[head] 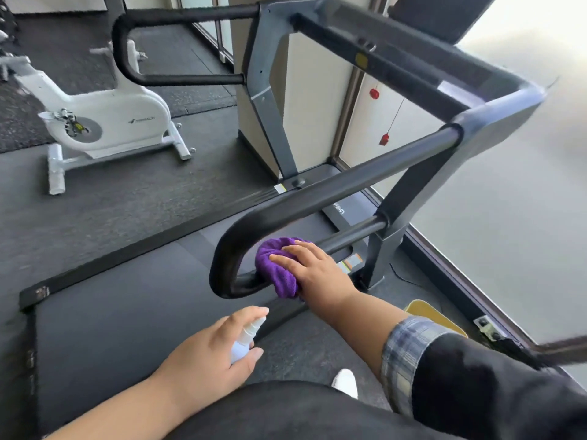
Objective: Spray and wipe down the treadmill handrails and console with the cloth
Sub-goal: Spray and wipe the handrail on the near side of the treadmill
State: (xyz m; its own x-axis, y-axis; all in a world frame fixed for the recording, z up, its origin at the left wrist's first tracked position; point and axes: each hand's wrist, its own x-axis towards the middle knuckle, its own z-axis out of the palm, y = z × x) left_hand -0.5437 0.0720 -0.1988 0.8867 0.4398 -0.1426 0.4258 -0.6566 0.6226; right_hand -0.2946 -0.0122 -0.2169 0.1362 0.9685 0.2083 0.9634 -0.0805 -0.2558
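The purple cloth (279, 268) is bunched over the lower bar of the near handrail (317, 192), just beside the bend where the black loop turns back. My right hand (313, 269) lies on top of it, fingers stretched out fairly straight and slightly apart, pressing the cloth against the bar; part of the cloth hangs below the bar under my palm. My right sleeve (476, 376) is dark with a plaid cuff turned back at the forearm. My left hand (212, 350) is lower and nearer to me, fingers curled round a small white spray bottle (246, 339), index finger laid over its top, nozzle pointing up toward the handrail. The bottle and the cloth are apart. Below both hands lies the dark treadmill belt (127, 312), with a white shoe (346, 381) showing near my lap. The handrail runs up and away to the grey frame (495, 128), and a second black handrail (178, 49) loops out on the far side. A red clip on a cord (384, 139) hangs under the top crossbar. The console itself is blurred at the top right edge. Off to the left, on dark floor mats, stands a white exercise bike (111, 119). A yellow object (435, 315) shows beside my right forearm; I cannot tell what it is.
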